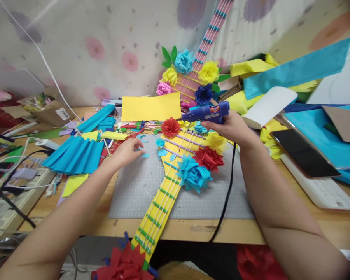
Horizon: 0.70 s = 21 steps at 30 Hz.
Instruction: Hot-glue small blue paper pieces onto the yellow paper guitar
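My right hand is wrapped round a blue glue gun, its nozzle pointing left above the body of a yellow paper guitar. My left hand hovers over the left part of the grey cutting mat, fingers bent together; whatever they may hold is too small to make out. Small blue paper petals lie by its fingertips. On the guitar sit a small blue rosette, a large blue paper flower and red paper flowers. The guitar's neck runs toward me past the table edge.
A pink paper guitar with flowers leans at the back. Pleated blue paper and a power strip lie left. At right are a phone, a white roll and coloured sheets. The glue gun's black cord crosses the cutting mat.
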Motion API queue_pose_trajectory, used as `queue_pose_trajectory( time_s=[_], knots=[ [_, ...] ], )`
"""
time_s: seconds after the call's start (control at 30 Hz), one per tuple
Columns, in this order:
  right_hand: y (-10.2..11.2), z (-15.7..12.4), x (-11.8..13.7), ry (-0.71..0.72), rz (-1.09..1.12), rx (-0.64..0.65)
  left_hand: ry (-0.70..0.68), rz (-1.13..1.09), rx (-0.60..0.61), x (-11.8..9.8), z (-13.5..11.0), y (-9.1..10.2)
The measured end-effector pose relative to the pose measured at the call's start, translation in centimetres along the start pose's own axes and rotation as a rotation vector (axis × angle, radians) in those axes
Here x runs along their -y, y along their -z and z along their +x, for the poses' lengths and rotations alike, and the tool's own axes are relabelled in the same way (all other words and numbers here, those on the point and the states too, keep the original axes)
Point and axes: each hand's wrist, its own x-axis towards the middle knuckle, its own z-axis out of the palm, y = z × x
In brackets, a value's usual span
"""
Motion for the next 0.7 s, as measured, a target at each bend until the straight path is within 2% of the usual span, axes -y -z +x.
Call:
queue_pose_trajectory(
  time_s=[0.07,0.17,0.4,0.57,0.7],
  knots=[
    [-0.1,0.0,0.1,0.0,-0.015,0.021,-0.101,0.117,-0.035,0.8,-0.3,-0.5],
    [-0.3,0.0,0.1,0.014,-0.019,0.055,-0.234,0.194,-0.015,1.4,-0.4,-1.2],
    [-0.6,0.1,-0.1,0.037,-0.007,0.067,-0.371,0.28,-0.027,1.5,-0.5,-1.5],
    [-0.8,0.1,-0.2,0.01,-0.009,0.087,-0.374,0.297,-0.035,1.5,-0.5,-1.6],
    [-1.1,0.1,-0.4,0.014,0.021,0.11,-0.31,0.335,-0.063,0.9,-0.7,-1.9]
  ],
)
